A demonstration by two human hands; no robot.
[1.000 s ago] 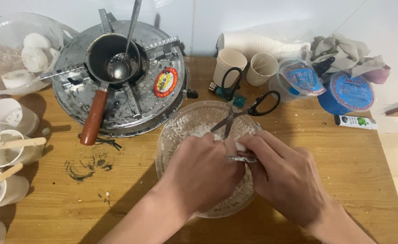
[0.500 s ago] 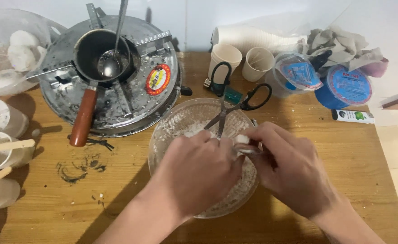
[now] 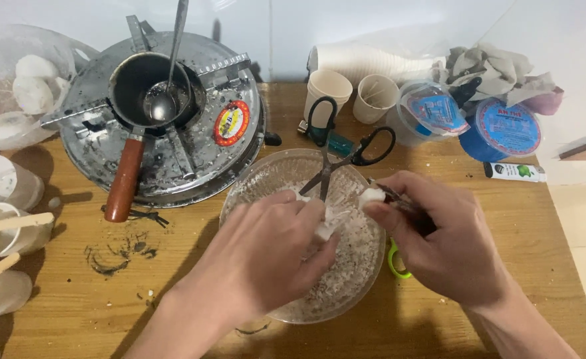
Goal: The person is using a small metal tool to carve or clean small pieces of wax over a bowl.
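My left hand is over a clear glass bowl and pinches a small white waxy lump. To its right, my right hand is closed around a small dark tool with a white piece at its tip, just above the bowl's right rim. The bowl holds white shavings. Black-handled scissors rest with their blades in the bowl and handles over the far rim. A green loop shows beneath my right hand.
A metal stove at back left carries a small pot with a ladle and a brown handle. Paper cups, blue-lidded tubs, a rag and a small tube lie at back right. Plastic cups with wooden sticks line the left edge.
My hands have drawn apart: the right hand moved right and up with a white piece on the tool's tip, while the left stays over the bowl holding the lump.
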